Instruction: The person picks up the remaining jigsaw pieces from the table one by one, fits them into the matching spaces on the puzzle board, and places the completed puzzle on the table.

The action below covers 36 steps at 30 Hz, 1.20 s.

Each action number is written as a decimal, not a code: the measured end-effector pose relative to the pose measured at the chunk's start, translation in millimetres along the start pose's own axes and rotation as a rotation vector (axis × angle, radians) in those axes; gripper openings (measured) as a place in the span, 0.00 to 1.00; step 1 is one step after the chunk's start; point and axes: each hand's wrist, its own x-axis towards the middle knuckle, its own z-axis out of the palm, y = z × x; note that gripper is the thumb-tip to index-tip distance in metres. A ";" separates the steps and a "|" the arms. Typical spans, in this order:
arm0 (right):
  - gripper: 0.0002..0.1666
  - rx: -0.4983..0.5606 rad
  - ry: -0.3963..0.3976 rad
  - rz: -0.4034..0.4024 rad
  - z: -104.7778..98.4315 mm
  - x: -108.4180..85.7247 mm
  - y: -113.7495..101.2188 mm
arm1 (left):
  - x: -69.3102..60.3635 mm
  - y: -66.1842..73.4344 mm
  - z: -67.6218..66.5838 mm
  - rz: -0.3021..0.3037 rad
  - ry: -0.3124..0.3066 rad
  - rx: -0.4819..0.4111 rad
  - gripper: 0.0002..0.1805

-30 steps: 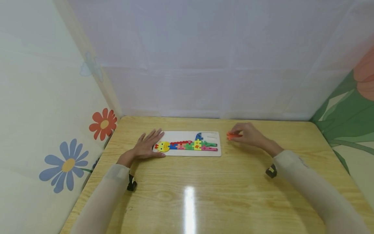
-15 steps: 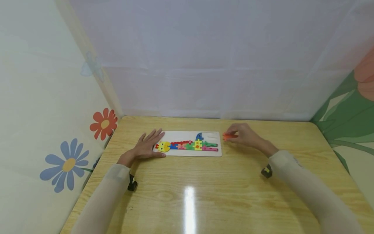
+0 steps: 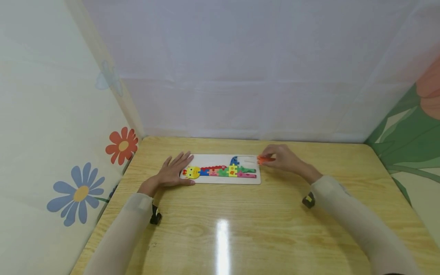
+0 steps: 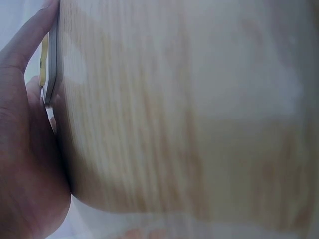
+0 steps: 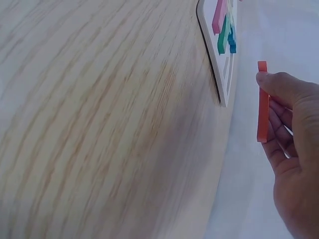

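Note:
A white puzzle board (image 3: pixel 213 157) lies on the table with a giraffe made of coloured pieces, its yellow head (image 3: pixel 191 172) at the left end. Bare outlined recesses show at the board's upper right, beside the blue piece (image 3: pixel 234 160). My left hand (image 3: pixel 172 173) rests with spread, straight fingers on the board's left end. Between thumb and fingers, my right hand (image 3: pixel 283 158) pinches an orange puzzle piece (image 5: pixel 263 107). In the head view that piece overlaps the board's right edge; the right wrist view shows it raised, apart from the board.
The wooden table (image 3: pixel 275 229) reaches back to a white cloth wall (image 3: pixel 213 107). A flower-printed panel (image 3: pixel 80 194) stands at the left, another with green leaves (image 3: pixel 412 137) at the right. Each wrist wears a black camera mount (image 3: pixel 308 200).
My right hand has moved left with the orange puzzle piece, from beside the board to its right edge. The left hand and the board have stayed in place.

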 end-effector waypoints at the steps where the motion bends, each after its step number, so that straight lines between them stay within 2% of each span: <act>1: 0.15 0.000 0.002 -0.004 0.3 0.6 -0.3 | 0.1 -0.1 0.1 0.000 0.001 0.000 0.64; 21: 0.13 0.032 0.006 -0.053 12.3 15.2 -3.5 | -0.6 0.4 -0.1 0.003 0.010 0.006 0.63; 36: 0.14 0.051 -0.012 -0.042 20.3 24.2 -5.7 | -0.1 1.3 -0.2 -0.005 0.009 0.013 0.63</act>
